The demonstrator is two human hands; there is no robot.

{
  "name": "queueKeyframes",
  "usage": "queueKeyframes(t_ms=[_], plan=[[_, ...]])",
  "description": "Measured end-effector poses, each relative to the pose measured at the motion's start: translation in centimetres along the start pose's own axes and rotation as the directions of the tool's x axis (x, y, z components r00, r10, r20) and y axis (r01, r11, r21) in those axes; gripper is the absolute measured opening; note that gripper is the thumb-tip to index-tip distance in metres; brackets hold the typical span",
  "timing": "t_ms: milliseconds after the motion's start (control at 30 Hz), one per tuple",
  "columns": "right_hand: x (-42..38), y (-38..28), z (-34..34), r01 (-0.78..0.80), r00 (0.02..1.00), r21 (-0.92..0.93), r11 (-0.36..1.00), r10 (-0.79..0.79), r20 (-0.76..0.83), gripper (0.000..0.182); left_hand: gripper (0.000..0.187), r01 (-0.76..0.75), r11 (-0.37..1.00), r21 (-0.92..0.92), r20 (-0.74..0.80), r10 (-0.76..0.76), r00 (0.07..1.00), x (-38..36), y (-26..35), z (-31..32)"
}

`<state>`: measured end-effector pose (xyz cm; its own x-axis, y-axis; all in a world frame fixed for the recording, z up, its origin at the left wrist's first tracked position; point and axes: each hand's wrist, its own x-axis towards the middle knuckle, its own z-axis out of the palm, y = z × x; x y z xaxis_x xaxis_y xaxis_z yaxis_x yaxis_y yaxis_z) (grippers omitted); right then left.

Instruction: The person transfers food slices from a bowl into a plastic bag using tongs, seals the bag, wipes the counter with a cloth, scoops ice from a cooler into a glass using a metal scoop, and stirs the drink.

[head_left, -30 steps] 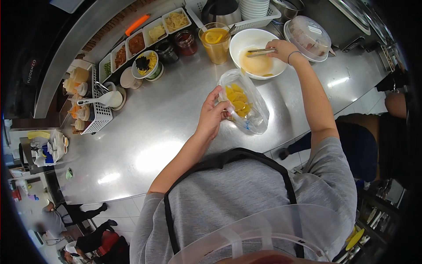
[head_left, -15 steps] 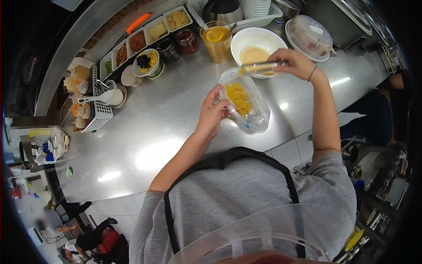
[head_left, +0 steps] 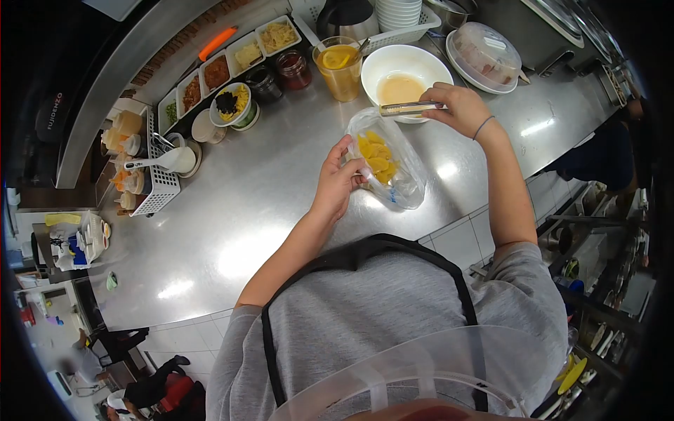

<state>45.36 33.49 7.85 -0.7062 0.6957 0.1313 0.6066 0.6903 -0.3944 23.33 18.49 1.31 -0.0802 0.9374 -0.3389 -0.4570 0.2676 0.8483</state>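
My left hand (head_left: 340,175) pinches the near-left edge of a clear plastic bag (head_left: 411,184) lying on the steel counter. Yellow slices (head_left: 377,156) fill part of the bag. In my right hand (head_left: 460,111) is a pair of metal tongs (head_left: 411,108), closed around by my fingers and pointing left over the bag's mouth. No slice shows clearly at their tips. Just behind the tongs stands a white bowl (head_left: 377,67) with pale brown liquid inside. A pitcher (head_left: 340,78) of orange drink with a lemon slice is beside the bowl.
Along the counter's back stand trays of toppings (head_left: 215,70), two dark jars (head_left: 293,69), and a tub of yellow shreds (head_left: 234,104). A covered plate (head_left: 484,57) sits right of the bowl. A white basket of bottles (head_left: 160,188) is at the left. Other people are at lower left and far right.
The tongs in my right hand have slowed and come into sharper view over the bag. My left hand keeps its hold on the bag. The view has shifted slightly.
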Motion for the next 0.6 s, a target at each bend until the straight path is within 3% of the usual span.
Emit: queueKeyframes(t_ms=[167, 267, 367, 433, 467, 600], plan=[[-0.2, 1.1, 0.0, 0.040, 0.997, -0.022, 0.999, -0.041, -0.066, 0.016, 0.052, -0.016, 1.000, 0.003, 0.000, 0.016, 1.000, -0.1, 0.0, 0.0], [-1.2, -0.1, -0.9, 0.062, 0.995, 0.122, 0.991, -0.052, -0.087, 0.017, 0.052, -0.019, 1.000, -0.011, -0.004, 0.019, 1.000, -0.1, 0.0, -0.2], [-2.2, -2.3, -1.1, 0.105, 0.994, 0.197, 0.975, -0.107, -0.001, 0.018, 0.052, 0.001, 1.000, -0.003, -0.017, -0.001, 1.000, -0.1, 0.1, 0.1], [-2.7, -3.0, -0.5, 0.047, 0.965, 0.168, 0.985, -0.088, 0.248, 0.022, 0.052, -0.001, 1.000, 0.001, -0.017, 0.001, 1.000, 0.0, 0.1, 0.0], [-2.9, -3.0, -0.2, 0.018, 0.953, 0.139, 0.990, -0.059, 0.298, 0.026, 0.052, 0.003, 1.000, 0.001, -0.017, -0.003, 1.000, -0.1, 0.1, 0.0], [-3.2, -3.1, -1.9, 0.001, 0.991, 0.138, 0.990, -0.019, 0.131, 0.029, 0.055, -0.023, 0.999, -0.023, -0.022, 0.022, 1.000, -0.2, 0.1, -0.2]])
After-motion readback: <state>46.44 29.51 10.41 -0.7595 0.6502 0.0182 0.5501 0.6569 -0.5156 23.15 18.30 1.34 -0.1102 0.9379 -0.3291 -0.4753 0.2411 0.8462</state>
